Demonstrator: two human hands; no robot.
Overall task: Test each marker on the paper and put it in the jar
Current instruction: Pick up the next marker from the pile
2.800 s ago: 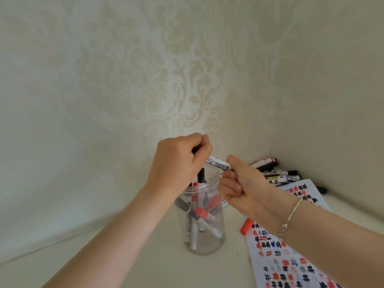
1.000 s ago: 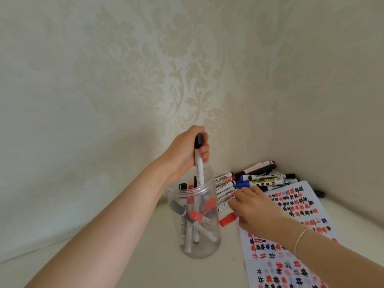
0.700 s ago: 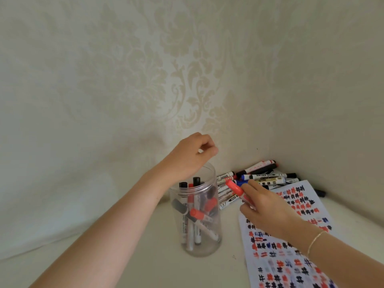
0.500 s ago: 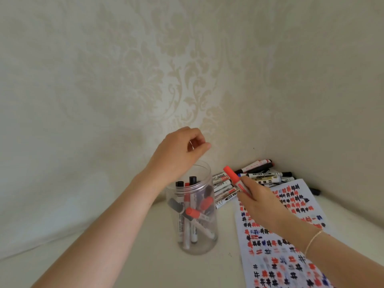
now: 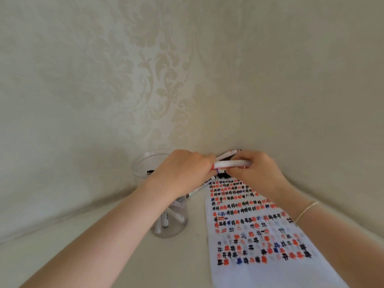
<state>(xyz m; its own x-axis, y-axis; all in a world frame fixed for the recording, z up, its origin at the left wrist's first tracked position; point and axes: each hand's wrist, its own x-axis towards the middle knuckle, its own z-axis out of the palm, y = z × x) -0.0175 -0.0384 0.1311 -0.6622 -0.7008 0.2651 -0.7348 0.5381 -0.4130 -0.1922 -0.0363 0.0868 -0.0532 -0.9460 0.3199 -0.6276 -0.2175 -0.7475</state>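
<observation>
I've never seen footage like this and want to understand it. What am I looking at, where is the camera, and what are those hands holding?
There is no machine here: a person wears a wide-angle camera on the head, looking forward and down, so both bare arms reach in from below. The left hand and right hand each grip one end of a white marker with a red end, held level between them. On the pale surface stands a clear plastic jar with markers inside. Beside it lies a white paper sheet covered in rows of red, black and blue test marks. More loose markers lie behind the hands in the corner. The right wrist wears a thin bracelet.
</observation>
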